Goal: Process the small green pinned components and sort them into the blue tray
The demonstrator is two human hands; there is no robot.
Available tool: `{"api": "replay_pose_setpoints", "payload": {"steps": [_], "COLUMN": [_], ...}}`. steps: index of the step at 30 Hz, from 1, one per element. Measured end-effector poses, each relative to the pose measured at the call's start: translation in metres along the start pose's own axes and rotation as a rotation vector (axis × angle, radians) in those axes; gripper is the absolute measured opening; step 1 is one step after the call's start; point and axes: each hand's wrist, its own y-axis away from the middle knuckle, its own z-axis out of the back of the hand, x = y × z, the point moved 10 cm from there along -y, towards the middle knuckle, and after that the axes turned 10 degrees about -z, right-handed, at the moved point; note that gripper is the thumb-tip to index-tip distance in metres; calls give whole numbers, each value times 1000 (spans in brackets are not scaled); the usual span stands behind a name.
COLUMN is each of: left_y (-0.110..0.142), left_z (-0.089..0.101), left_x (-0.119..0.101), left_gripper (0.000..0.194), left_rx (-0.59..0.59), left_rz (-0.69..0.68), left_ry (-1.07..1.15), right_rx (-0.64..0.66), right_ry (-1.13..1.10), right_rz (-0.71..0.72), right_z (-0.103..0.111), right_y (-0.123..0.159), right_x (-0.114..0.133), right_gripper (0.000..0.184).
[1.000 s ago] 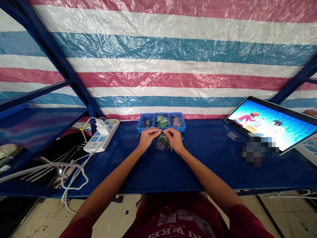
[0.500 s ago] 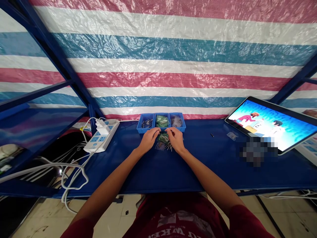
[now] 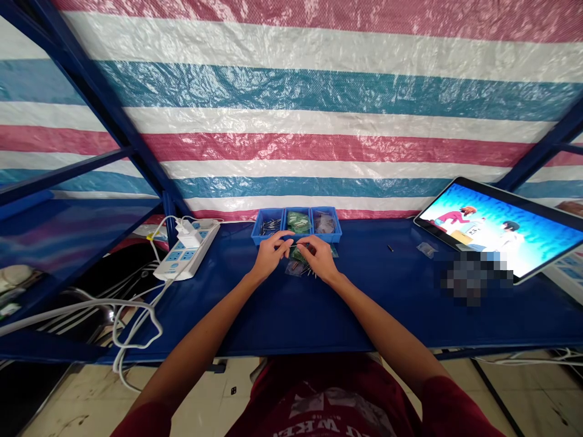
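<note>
My left hand point(image 3: 271, 254) and my right hand point(image 3: 319, 258) are close together just in front of the blue bins, fingers pinched towards each other. Something small and thin seems to sit between the fingertips; I cannot make out its kind. Under and between the hands lies a small pile on the table: green packets point(image 3: 297, 254), a clear plastic bag point(image 3: 294, 267) and several thin metal pieces point(image 3: 310, 271), partly covered by my right hand. Behind, the left bin point(image 3: 260, 239) holds dark metal pieces, the middle one green packets point(image 3: 299, 222), the right one clear bags point(image 3: 324, 222).
A white power strip point(image 3: 199, 250) with a plugged-in adapter point(image 3: 187, 234) and loose cables point(image 3: 157, 325) lies at the left. On the right are a small dark piece point(image 3: 390, 248), a clear packet point(image 3: 427, 249) and a tilted tablet screen point(image 3: 496, 233). Striped sheeting point(image 3: 337, 145) hangs behind.
Half a second ago the hands were slightly apart with fingertips turned down; now they have come nearer each other, the left fingers lifted and stretched further over towards the right hand.
</note>
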Motion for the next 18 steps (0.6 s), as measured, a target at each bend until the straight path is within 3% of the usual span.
{"api": "replay_pose_setpoints", "payload": {"steps": [5,9,16,18], "left_y": [1,0,-3,-5], "left_z": [-4,-2,1,12], "left_x": [1,1,-7,-8], "left_gripper": [37,37,31,33], "left_rx": [13,-5,26,-28], "left_rz": [34,17,-74,-94], "left_ry": [67,83,-74,-154], "right_rx": [35,-11,-107,-118], "right_ry": [18,24,2,17], "right_rz": [25,7,-53,-63], "right_z": [-5,0,12,13], "right_y": [2,1,-1,-1], "right_x": [3,0,-5,-6], "right_gripper": [22,27,40,44]}}
